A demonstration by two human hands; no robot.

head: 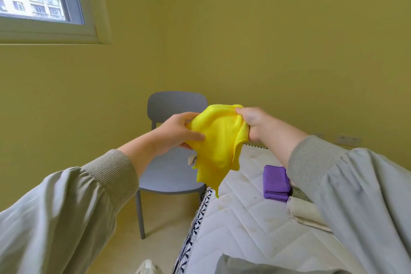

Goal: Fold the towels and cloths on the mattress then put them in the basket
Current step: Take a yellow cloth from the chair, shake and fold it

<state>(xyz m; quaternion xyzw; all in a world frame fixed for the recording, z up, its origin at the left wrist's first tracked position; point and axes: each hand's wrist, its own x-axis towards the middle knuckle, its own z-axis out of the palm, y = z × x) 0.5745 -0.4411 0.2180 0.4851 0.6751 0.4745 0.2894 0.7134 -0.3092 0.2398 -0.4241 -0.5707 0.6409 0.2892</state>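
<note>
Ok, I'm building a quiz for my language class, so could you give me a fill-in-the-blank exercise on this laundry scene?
The cloth gripped in the air by the left hand and the right hand is ____ in colour.
The folded cloth lying on the mattress is ____ in colour.
Beside the mattress stands a grey ____.
Missing words: yellow; purple; chair.

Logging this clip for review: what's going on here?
A person holds a yellow cloth up in the air, left grip and right grip each holding one side; it hangs crumpled, not yet folded. A folded purple cloth and a folded cream towel lie on the white mattress. No basket shows.
</note>
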